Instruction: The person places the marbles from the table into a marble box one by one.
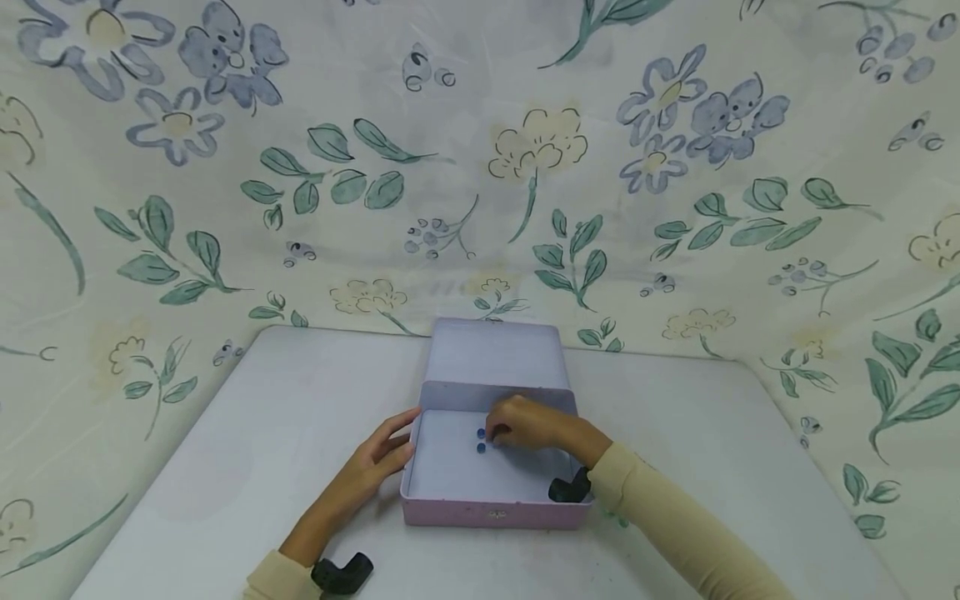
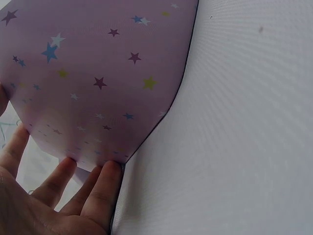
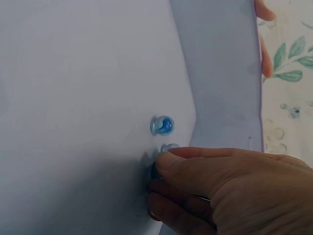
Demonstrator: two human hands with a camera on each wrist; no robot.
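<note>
box: pink tin box sits mid-table, lid open. Tray lies flat. Long axis runs left-right across the person. Latch side faces the person, hinge side faces the floral backdrop.
lid: lid stands up from the far edge and leans back toward the backdrop, inner face toward the person.
outside wall: pink with small coloured stars, seen in the left wrist view.
marbles: two blue glass marbles on the tray floor, left of centre, toward the hinge side. One lies free, just beside the right hand's fingertips. The second is touching the fingertips and mostly hidden by them. In the head view they read as two dots, one nearer the lid, one nearer the person.
right hand: right hand is inside the tray, fingers curled down with tips bunched at the second marble. Cannot tell whether it is actually pinched or only touched; a dark patch under the fingertips is unclear.
left hand: left hand is outside the box, fingers straight and slightly spread, tips pressed flat on the left side wall. Thumb sits up near the rim.
sleeves: cream sleeves on both forearms; a black wrist mount shows at the left cuff.
</note>
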